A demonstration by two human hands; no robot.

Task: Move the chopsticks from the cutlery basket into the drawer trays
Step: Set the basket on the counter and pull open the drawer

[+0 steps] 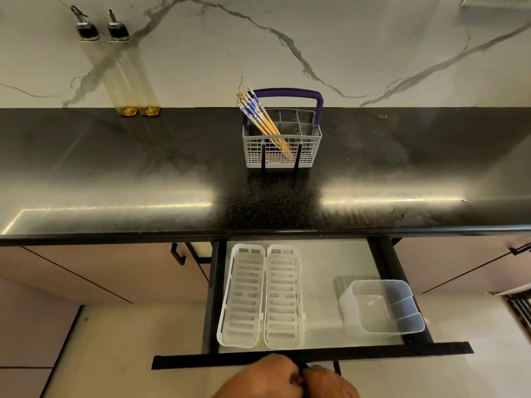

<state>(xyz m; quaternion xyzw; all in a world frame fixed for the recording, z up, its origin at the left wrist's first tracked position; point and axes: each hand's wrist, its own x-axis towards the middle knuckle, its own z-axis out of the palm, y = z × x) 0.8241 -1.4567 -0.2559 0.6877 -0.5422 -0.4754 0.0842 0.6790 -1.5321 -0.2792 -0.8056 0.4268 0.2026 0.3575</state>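
Several wooden chopsticks (260,117) with blue-patterned tops lean to the left in a grey cutlery basket (283,150) with a purple handle, standing on the black counter. Below it the drawer (339,254) is pulled open. Two white slotted trays (244,294) (283,297) lie side by side in its left half, with nothing in them. At the bottom edge of the view, my left hand (264,377) and my right hand (330,382) sit close together at the drawer front, fingers curled on its black handle (303,365). Both hands are far from the chopsticks.
A clear plastic container (382,307) with dividers sits in the drawer's right half. Two tall oil bottles (123,73) stand at the back left of the counter (143,168) against the marble wall. Closed cabinet fronts flank the drawer.
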